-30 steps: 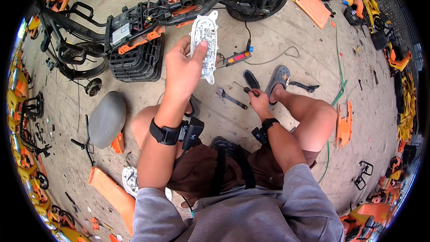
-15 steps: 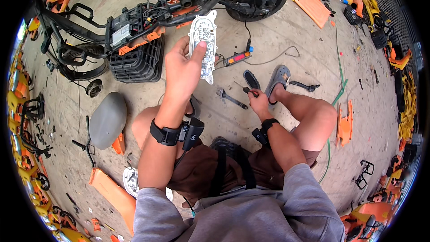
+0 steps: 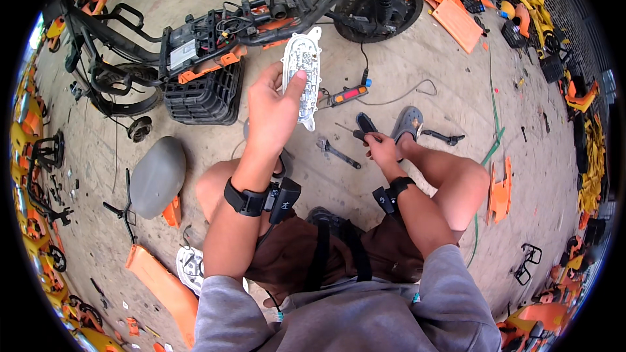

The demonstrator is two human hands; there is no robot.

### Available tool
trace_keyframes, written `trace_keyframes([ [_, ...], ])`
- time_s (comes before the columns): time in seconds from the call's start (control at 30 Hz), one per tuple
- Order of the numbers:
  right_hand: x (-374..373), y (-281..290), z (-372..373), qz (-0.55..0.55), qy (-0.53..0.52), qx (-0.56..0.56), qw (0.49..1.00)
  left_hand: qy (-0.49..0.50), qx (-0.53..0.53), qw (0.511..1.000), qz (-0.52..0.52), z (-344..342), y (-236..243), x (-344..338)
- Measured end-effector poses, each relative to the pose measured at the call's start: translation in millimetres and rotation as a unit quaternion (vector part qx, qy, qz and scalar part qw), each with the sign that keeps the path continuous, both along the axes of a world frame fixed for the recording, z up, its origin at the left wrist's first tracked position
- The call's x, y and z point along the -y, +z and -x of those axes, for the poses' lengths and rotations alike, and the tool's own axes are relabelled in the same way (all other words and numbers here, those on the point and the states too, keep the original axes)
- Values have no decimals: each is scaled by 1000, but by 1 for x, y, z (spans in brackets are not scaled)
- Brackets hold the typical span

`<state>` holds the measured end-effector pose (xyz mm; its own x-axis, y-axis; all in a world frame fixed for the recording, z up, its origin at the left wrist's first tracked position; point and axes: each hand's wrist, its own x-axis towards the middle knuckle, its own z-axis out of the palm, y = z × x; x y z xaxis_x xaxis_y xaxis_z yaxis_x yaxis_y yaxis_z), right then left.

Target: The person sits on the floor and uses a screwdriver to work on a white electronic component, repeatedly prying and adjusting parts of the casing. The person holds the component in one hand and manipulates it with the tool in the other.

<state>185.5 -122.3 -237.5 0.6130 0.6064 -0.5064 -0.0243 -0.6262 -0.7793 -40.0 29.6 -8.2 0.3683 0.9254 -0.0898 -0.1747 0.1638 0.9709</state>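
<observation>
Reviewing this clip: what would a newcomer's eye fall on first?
Probably the pale oval part held up in the left hand, near the centre. Behind it, a stripped black vehicle frame spans the upper left; the right hand, lower right, holds a screwdriver-like tool.

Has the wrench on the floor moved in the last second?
No. The wrench shows no visible shift against the red-and-orange lamp on the floor; the whole view has shifted slightly.
</observation>
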Motion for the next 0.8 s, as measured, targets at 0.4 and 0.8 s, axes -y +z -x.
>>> trace_keyframes([
  [0.4, -27, 192, -40, -121, 70, -49, 989, 56, -39, 998, -13, -3, -12, -6],
  [0.8, -2, 240, -41, -240, 13, -213, 947, 14, 12, 996, 85, -11, -1, -2],
])
